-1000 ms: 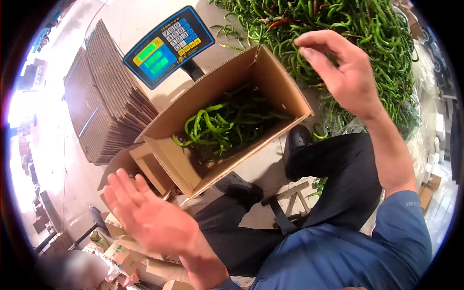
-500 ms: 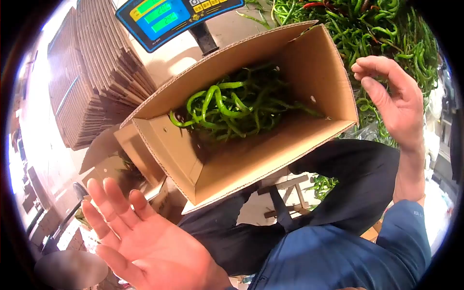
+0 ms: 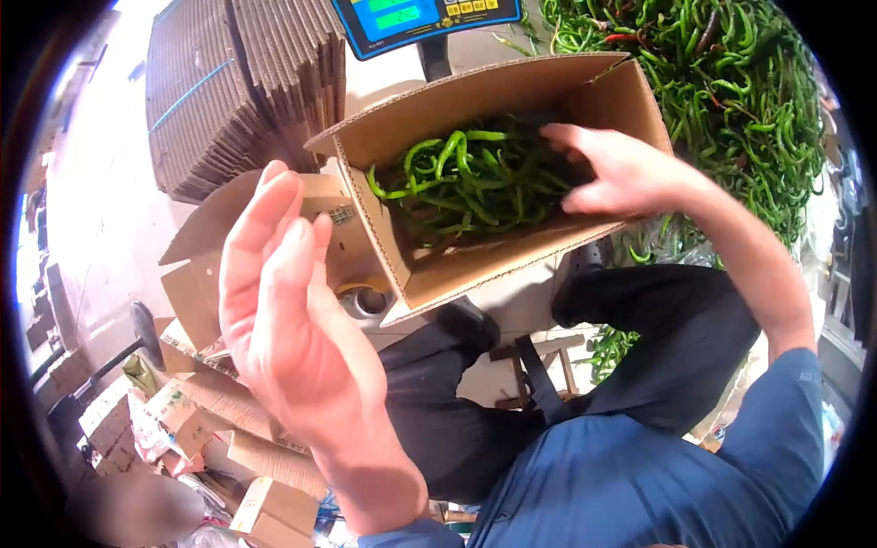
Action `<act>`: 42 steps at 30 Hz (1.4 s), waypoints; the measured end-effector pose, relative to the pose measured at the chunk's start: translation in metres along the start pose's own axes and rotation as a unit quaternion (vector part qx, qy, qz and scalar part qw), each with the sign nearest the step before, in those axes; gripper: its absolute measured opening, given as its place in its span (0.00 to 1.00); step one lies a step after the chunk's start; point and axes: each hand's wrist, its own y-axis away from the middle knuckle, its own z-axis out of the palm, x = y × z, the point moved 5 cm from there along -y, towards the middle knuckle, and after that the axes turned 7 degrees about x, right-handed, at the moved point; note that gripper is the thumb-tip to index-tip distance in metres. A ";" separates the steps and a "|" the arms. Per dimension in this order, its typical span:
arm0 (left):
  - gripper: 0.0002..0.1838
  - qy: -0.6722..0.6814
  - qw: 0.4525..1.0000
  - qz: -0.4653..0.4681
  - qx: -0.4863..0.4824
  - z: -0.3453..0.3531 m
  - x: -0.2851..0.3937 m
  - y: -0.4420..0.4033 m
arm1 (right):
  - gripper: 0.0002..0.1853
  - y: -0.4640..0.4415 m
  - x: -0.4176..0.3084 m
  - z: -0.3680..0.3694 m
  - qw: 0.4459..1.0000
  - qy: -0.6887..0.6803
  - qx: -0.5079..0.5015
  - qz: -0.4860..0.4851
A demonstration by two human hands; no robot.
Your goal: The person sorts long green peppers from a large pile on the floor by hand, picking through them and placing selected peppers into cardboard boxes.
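The fingers [image 3: 565,136] of the right hand [image 3: 562,169] are spread well away from the thumb, the gap between them facing the left end of the box [image 3: 493,260]; nothing shows in their grip, though the far side of the hand is hidden and I cannot tell whether any fingertip touches a pepper. The peppers [image 3: 475,178] lie on the bottom of the box, straight ahead of these fingers and on their left: a loose, tangled heap, its bright curled top nearer the left end, its darker part running under the hand toward the right end. The box's long axis slants from the near left corner up toward the far right corner, and the right hand comes in over the near right corner, pointing roughly along that axis, so it is clearly the nearer one. The left hand [image 3: 297,315] hangs in the air outside the left end, apart from the rim, its fingers close together, slightly bent and pointing away from the body, with nothing seen in them. Beyond the far long edge stands the scale [image 3: 429,23]; past the right end spreads the big pile [image 3: 731,119] of peppers; off the far left corner stands the folded cardboard [image 3: 201,100].
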 end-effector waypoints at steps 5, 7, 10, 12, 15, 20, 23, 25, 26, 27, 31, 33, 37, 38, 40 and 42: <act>0.13 0.016 0.999 -0.010 0.045 -0.010 0.009 -0.015 | 0.63 -0.083 0.019 0.042 0.978 0.171 -0.085 -0.077; 0.12 0.039 0.998 -0.017 0.036 -0.011 0.010 -0.017 | 0.65 -0.103 0.032 0.086 0.973 0.172 -0.050 -0.145; 0.12 0.045 0.998 -0.024 0.030 -0.008 0.010 -0.016 | 0.62 -0.094 -0.018 0.106 0.965 0.222 -0.101 -0.100; 0.11 0.043 0.998 -0.026 0.026 -0.005 0.011 -0.015 | 0.56 -0.075 -0.043 0.106 0.969 0.157 -0.098 -0.166; 0.11 0.062 0.998 -0.029 -0.003 0.000 0.010 -0.015 | 0.49 -0.051 -0.082 0.128 0.940 0.176 -0.200 -0.213; 0.11 0.059 0.998 -0.026 -0.015 0.009 0.011 -0.011 | 0.36 -0.040 -0.090 0.150 0.940 0.095 -0.138 -0.296; 0.11 0.047 0.998 -0.020 -0.021 0.010 0.010 -0.007 | 0.34 -0.032 -0.110 0.148 0.943 0.009 -0.162 -0.290; 0.11 0.038 0.999 -0.020 -0.020 0.012 0.009 -0.008 | 0.35 -0.037 -0.116 0.155 0.939 0.037 -0.163 -0.302; 0.11 0.035 0.999 -0.019 -0.021 0.015 0.009 -0.008 | 0.34 -0.039 -0.115 0.156 0.935 0.072 -0.112 -0.327; 0.11 0.030 0.999 -0.022 -0.015 0.019 0.010 -0.006 | 0.33 -0.040 -0.114 0.147 0.931 0.125 -0.167 -0.300; 0.11 0.030 0.998 -0.014 -0.045 0.029 0.009 -0.003 | 0.20 -0.034 -0.099 0.066 0.937 0.096 -0.196 -0.274; 0.11 0.041 0.997 -0.008 -0.058 0.034 0.007 -0.003 | 0.18 -0.005 -0.085 -0.016 0.946 -0.111 0.085 -0.293; 0.13 -0.013 0.994 0.024 -0.110 0.045 0.000 -0.003 | 0.14 0.093 -0.009 -0.132 0.923 -0.064 0.367 -0.094; 0.13 -0.065 0.987 0.031 -0.147 0.051 -0.003 -0.002 | 0.16 0.123 0.023 -0.142 0.909 -0.112 0.397 -0.061; 0.15 -0.245 0.939 0.072 -0.232 0.072 -0.013 0.010 | 0.19 0.192 0.074 -0.143 0.869 -0.166 0.466 -0.006; 0.22 -0.399 0.844 0.078 -0.351 0.089 -0.041 0.022 | 0.23 0.258 0.138 -0.119 0.818 -0.202 0.530 0.090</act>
